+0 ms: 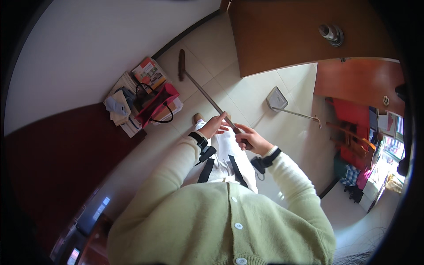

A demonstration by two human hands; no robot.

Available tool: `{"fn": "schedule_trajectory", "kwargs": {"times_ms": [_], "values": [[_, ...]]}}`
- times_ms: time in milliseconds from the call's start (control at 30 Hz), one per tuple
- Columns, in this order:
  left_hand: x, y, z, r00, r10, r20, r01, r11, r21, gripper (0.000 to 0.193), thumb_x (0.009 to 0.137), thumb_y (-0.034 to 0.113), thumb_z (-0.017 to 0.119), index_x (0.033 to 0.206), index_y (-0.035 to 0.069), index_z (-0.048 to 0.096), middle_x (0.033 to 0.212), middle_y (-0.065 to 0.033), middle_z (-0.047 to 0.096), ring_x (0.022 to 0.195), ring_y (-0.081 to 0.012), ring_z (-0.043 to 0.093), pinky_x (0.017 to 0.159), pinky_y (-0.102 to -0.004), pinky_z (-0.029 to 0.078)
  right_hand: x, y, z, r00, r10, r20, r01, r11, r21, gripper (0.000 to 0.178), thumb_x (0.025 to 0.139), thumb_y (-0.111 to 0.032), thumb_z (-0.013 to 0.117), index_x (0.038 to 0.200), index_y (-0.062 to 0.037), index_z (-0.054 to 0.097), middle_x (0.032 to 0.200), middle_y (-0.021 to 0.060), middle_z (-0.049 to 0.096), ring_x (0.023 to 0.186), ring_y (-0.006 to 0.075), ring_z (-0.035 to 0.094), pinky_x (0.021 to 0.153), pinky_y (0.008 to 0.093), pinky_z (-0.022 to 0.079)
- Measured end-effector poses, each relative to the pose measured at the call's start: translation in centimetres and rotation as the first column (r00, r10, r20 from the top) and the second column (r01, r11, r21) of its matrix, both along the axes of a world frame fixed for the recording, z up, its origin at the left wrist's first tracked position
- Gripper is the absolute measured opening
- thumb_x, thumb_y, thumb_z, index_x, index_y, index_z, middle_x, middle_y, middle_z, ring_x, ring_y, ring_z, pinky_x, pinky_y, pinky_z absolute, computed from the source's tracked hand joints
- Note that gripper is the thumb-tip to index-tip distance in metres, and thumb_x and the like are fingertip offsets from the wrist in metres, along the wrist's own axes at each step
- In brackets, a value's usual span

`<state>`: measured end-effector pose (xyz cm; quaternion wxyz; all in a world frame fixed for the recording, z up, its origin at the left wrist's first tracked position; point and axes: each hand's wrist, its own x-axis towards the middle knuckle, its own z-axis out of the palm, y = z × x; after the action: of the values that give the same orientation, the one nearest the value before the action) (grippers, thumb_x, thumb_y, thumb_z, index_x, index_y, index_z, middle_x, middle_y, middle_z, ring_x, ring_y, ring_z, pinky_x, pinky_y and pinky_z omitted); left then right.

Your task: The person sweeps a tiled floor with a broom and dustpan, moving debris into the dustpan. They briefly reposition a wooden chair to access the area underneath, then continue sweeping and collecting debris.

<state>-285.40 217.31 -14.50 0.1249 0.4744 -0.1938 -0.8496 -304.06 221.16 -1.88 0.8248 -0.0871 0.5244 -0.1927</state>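
Note:
A long-handled broom [204, 93] slants across in front of me, its brown bristle head [181, 65] on the tiled floor at the far left. My right hand [253, 139] is wrapped round the dark grip at the near end of the handle. Further up, my left hand [213, 126] holds the shaft loosely, thumb against it and some fingers partly stretched out. To the right of the broom a grey long-handled dustpan [278, 99] rests on the floor, apart from both hands.
At the left, books and papers [150, 74] are piled by the wall with a red bag [160, 102]. A brown wooden door [282, 35] with a round knob stands at the far right. Beyond it are a wooden chair [353, 140] and a bright window. Dark red furniture [66, 154] fills the left side.

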Motion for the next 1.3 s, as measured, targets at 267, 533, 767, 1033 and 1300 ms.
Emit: {"fn": "schedule_trajectory", "kwargs": {"times_ms": [267, 533, 767, 1033, 1300], "values": [[-0.5, -3.5, -11.5, 0.888, 0.059, 0.455, 0.081, 0.956, -0.281, 0.036, 0.084, 0.029, 0.05, 0.071, -0.004, 0.057, 0.059, -0.0107, 0.061, 0.049, -0.0224, 0.058, 0.049, -0.032, 0.046, 2.5, -3.3, -8.8, 0.981, -0.082, 0.174, 0.073, 0.996, 0.059, 0.052, 0.095, -0.009, 0.045, 0.143, -0.0131, 0.028, 0.083, 0.0056, 0.056, 0.057, 0.0096, 0.052, 0.052, 0.0206, 0.049], [-7.2, 1.7, -20.6, 0.762, -0.311, 0.568, 0.346, 0.937, 0.05, 0.022, 0.083, 0.018, 0.054, 0.08, -0.004, 0.054, 0.064, -0.0134, 0.059, 0.048, -0.0228, 0.057, 0.041, -0.033, 0.044, -2.1, 3.4, -12.3, 0.97, 0.039, -0.24, -0.034, 0.999, 0.025, 0.043, 0.095, -0.015, 0.048, 0.137, -0.0211, 0.043, 0.067, -0.0019, 0.043, 0.049, 0.0079, 0.038, 0.043, 0.0237, 0.035], [-21.6, 13.2, -15.6, 0.881, -0.415, 0.226, 0.369, 0.903, 0.219, 0.035, 0.09, 0.022, 0.044, 0.106, -0.008, 0.036, 0.07, -0.0158, 0.061, 0.049, -0.0193, 0.058, 0.042, -0.0288, 0.049, -13.5, 13.7, -8.0, 0.88, 0.036, -0.473, 0.021, 0.993, 0.115, 0.044, 0.092, -0.011, 0.049, 0.136, -0.015, 0.045, 0.065, -0.0018, 0.045, 0.046, 0.0076, 0.04, 0.038, 0.0234, 0.033], [-22.3, 11.5, -5.7, 0.952, -0.271, 0.144, 0.243, 0.952, 0.185, 0.03, 0.092, 0.021, 0.046, 0.101, -0.006, 0.037, 0.076, -0.0177, 0.06, 0.058, -0.0218, 0.061, 0.052, -0.0307, 0.054, -14.5, 15.4, -3.6, 0.807, -0.016, -0.59, -0.082, 0.987, -0.138, 0.041, 0.088, -0.012, 0.055, 0.129, -0.0073, 0.052, 0.062, 0.0008, 0.054, 0.048, 0.0066, 0.045, 0.042, 0.025, 0.036], [-10.2, -3.3, -7.5, 0.985, -0.166, 0.052, 0.167, 0.986, -0.003, 0.031, 0.098, 0.033, 0.04, 0.094, 0.007, 0.055, 0.084, -0.0071, 0.062, 0.077, -0.017, 0.061, 0.069, -0.0279, 0.05, -7.8, 2.0, -10.1, 0.833, -0.053, -0.551, -0.208, 0.892, -0.401, 0.039, 0.086, -0.016, 0.055, 0.122, -0.0041, 0.056, 0.074, 0.0115, 0.064, 0.051, 0.0169, 0.057, 0.049, 0.0301, 0.046]]}}
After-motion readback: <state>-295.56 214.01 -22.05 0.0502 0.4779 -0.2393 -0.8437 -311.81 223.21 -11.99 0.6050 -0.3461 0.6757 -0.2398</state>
